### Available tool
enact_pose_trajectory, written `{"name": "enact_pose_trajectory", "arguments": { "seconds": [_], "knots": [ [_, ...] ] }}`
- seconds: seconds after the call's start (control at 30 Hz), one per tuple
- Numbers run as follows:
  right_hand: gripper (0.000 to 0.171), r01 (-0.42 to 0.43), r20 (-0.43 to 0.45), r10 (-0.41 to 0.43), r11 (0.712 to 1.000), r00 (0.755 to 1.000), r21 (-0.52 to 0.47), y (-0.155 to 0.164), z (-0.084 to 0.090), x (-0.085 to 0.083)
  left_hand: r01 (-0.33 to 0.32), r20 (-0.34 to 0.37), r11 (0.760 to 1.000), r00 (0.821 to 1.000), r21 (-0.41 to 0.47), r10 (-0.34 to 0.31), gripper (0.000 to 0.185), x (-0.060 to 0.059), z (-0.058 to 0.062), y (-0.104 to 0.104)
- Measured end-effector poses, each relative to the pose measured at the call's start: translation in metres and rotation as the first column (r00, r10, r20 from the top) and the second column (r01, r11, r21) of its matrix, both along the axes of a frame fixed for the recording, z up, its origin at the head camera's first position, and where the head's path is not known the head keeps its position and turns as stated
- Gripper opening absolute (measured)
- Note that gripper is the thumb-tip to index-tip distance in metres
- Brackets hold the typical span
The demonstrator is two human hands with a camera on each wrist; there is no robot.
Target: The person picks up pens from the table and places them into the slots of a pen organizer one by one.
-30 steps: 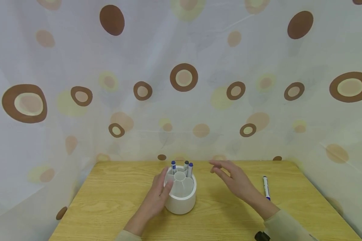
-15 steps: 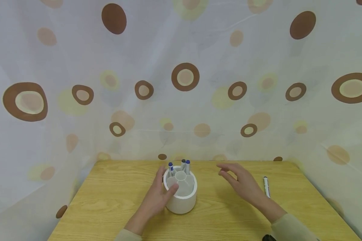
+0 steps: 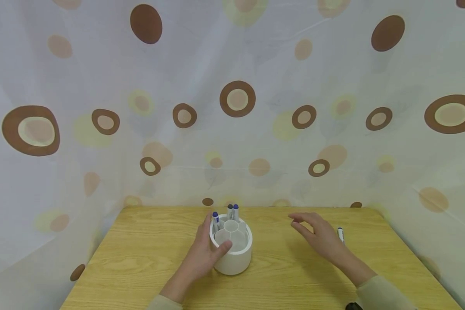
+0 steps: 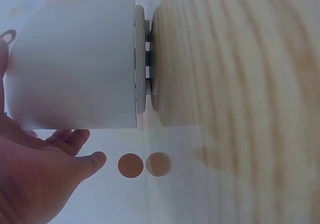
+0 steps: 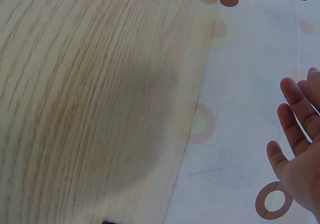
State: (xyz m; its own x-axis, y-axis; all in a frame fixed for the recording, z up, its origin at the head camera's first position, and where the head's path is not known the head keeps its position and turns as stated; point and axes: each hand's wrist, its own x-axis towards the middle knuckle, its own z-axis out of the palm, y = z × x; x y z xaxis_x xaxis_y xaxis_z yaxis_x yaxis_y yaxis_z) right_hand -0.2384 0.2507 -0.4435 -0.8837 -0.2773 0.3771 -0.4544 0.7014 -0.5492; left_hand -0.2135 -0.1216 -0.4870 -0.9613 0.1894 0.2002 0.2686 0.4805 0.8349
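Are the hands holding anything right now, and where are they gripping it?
The left hand grips the white pen holder around its side wall, thumb at the rim. The right hand holds nothing, hovering over the table.

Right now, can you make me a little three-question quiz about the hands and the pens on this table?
1. True or false: the left hand grips the white pen holder.
2. How many blue-capped pens stand in the holder? A) one B) three C) five
3. Fill in: the loose pen lies on the wooden table beside the ____ hand.

Key: 1 true; 2 B; 3 right.
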Motion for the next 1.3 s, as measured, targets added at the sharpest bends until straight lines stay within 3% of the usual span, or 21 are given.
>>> {"name": "enact_pose_trajectory", "arguments": {
  "seconds": [0.27, 0.5, 0.73, 1.3],
  "knots": [
    [0.034, 0.012, 0.028, -0.012, 1.0, 1.0, 0.0, 0.021, -0.007, -0.003, 0.004, 0.051, 1.0, 0.999, 0.005, -0.004, 0.11, 0.002, 0.001, 0.001],
    [0.034, 0.018, 0.006, -0.018, 0.999, 1.0, 0.046, 0.044, -0.013, -0.008, 0.008, 0.012, 1.0, 1.0, 0.018, -0.009, 0.112, 0.001, -0.002, 0.001],
    [0.047, 0.028, 0.076, -0.034, 0.996, 0.997, 0.086, 0.064, -0.013, -0.01, 0.008, 0.084, 1.0, 0.996, 0.024, -0.01, 0.113, 0.003, 0.003, 0.0],
    [0.052, 0.015, 0.129, -0.032, 0.991, 0.991, 0.131, 0.111, -0.027, -0.013, 0.014, 0.089, 1.0, 0.996, 0.013, -0.015, 0.111, 0.002, 0.002, -0.001]
  ]
}}
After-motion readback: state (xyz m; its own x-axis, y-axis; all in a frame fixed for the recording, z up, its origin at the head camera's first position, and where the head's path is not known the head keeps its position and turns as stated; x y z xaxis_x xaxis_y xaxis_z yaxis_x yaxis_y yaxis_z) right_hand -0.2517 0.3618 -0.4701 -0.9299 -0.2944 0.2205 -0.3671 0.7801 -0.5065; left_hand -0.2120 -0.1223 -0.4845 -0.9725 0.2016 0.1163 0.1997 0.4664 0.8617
